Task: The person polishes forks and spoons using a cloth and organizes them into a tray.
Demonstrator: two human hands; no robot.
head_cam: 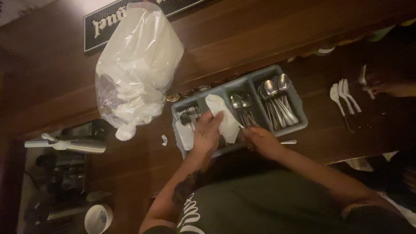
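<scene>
Dim wooden counter bears grey cutlery tray and plastic bag.

Dim rm, dark wood counter, black rubber bar mat at back edge, low light

We see a soft, matt white paper napkin held over a smooth grey plastic cutlery tray. The spoons in it are glossy polished metal. At ten o'clock sits a thin, crinkled, shiny clear plastic bag on a dark, satin-finished wooden counter.
</scene>
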